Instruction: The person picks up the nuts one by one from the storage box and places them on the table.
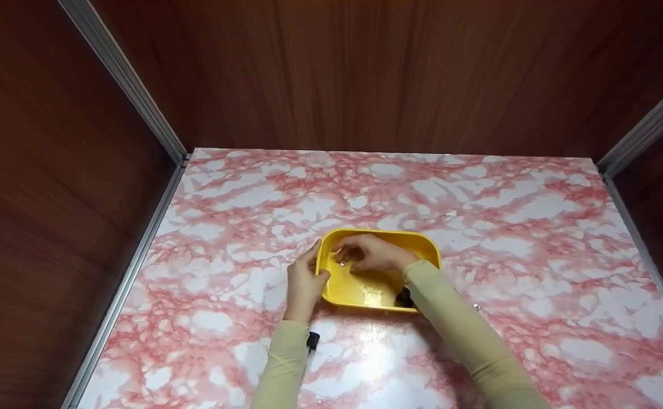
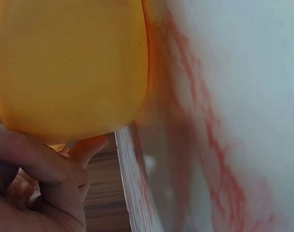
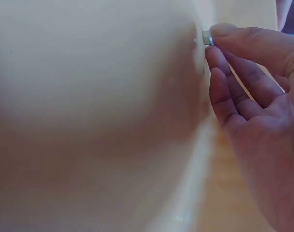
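Note:
A yellow plastic tray (image 1: pixel 365 295) with rounded corners sits on the table in the head view. At its left end my left hand (image 1: pixel 304 287) grips the wall, thumb over the rim and the other fingers outside. In the left wrist view, those fingers lie against the underside edge of the yellow tray (image 2: pixel 74 72). My right hand (image 1: pixel 374 254) reaches down inside the tray. Between its thumb and forefinger, a small silvery metal nut (image 3: pixel 207 37) is pinched close to the tray floor; the nut (image 1: pixel 343 263) shows as a bright speck in the head view.
Another small shiny piece (image 1: pixel 476 307) lies on the red-and-white marbled table (image 1: pixel 223 272), right of the tray beside the right sleeve. Dark wooden panels (image 1: pixel 354 74) enclose the table at the back and sides, with metal rails (image 1: pixel 132 85) at the corners.

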Demonstrator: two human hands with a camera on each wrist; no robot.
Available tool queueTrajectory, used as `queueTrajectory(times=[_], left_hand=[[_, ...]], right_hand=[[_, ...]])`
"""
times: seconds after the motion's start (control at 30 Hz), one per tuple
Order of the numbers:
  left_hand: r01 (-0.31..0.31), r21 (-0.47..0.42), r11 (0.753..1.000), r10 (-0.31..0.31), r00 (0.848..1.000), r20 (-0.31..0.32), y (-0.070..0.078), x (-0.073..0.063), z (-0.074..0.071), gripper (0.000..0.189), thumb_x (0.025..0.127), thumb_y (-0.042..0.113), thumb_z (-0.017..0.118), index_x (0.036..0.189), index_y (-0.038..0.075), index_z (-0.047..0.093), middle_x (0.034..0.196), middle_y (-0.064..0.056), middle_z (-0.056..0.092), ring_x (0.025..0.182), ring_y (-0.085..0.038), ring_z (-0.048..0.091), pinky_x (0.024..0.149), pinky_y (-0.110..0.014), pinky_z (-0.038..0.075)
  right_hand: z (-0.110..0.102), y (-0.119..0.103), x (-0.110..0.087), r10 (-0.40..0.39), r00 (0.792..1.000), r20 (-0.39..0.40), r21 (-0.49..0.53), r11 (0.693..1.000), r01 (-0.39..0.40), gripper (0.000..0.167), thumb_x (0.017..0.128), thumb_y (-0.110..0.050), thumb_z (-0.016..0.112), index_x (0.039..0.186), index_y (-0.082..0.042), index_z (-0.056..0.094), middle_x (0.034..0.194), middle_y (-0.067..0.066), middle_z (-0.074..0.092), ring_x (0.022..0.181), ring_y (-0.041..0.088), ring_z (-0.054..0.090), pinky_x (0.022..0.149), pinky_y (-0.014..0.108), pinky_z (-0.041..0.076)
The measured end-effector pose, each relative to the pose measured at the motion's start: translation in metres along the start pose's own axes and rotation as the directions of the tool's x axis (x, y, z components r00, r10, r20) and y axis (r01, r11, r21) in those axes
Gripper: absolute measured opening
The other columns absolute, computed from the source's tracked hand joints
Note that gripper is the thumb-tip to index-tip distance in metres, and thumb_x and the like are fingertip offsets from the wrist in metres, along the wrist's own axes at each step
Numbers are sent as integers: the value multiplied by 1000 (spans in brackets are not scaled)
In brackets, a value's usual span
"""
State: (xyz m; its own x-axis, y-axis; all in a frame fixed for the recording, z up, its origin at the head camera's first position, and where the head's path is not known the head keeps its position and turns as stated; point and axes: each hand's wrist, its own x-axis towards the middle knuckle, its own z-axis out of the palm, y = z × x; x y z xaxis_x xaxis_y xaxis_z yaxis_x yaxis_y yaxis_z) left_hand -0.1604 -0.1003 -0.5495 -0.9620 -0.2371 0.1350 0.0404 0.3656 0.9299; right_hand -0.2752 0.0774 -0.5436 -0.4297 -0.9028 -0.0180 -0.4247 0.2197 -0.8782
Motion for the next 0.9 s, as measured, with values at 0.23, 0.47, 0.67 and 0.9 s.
queueTrajectory(times=[0.23, 0.47, 0.67, 0.9], left_hand=[[-5, 0, 1000, 5, 1000, 2, -1, 0, 0, 69, 69, -16, 63, 135, 3, 53, 104, -17, 69, 89, -27, 67, 67, -29, 54], [0, 26, 1000, 0, 1000, 9, -1, 1, 0, 72, 70, -16, 66, 137, 5, 52, 113, -15, 66, 92, -25, 66, 71, -30, 54], [17, 18, 1000, -17, 1000, 9, 0, 0, 0, 71, 70, -16, 66, 136, 6, 53, 114, -15, 66, 92, -26, 66, 68, -28, 54], [17, 1, 1000, -17, 1000, 12, 1, 0, 0, 70, 70, -15, 65, 136, 5, 53, 112, -15, 67, 92, -27, 66, 65, -27, 53]], right_hand=[[2, -1, 1, 27, 1000, -3, -69, 997, -28, 44, 80, 13, 65, 122, 3, 59, 106, 15, 65, 97, 27, 61, 84, 38, 51], [3, 0, 2, 9, 1000, -14, -87, 996, -10, 42, 79, 14, 64, 120, 3, 60, 97, 18, 65, 89, 32, 61, 78, 45, 51], [3, -1, 1, 9, 1000, -5, -114, 993, -9, 39, 81, 12, 64, 120, 5, 60, 95, 16, 65, 87, 26, 61, 76, 32, 51], [3, -1, 1, -4, 1000, -1, -100, 995, 4, 39, 81, 13, 64, 120, 5, 60, 95, 18, 65, 87, 28, 61, 76, 38, 52]])
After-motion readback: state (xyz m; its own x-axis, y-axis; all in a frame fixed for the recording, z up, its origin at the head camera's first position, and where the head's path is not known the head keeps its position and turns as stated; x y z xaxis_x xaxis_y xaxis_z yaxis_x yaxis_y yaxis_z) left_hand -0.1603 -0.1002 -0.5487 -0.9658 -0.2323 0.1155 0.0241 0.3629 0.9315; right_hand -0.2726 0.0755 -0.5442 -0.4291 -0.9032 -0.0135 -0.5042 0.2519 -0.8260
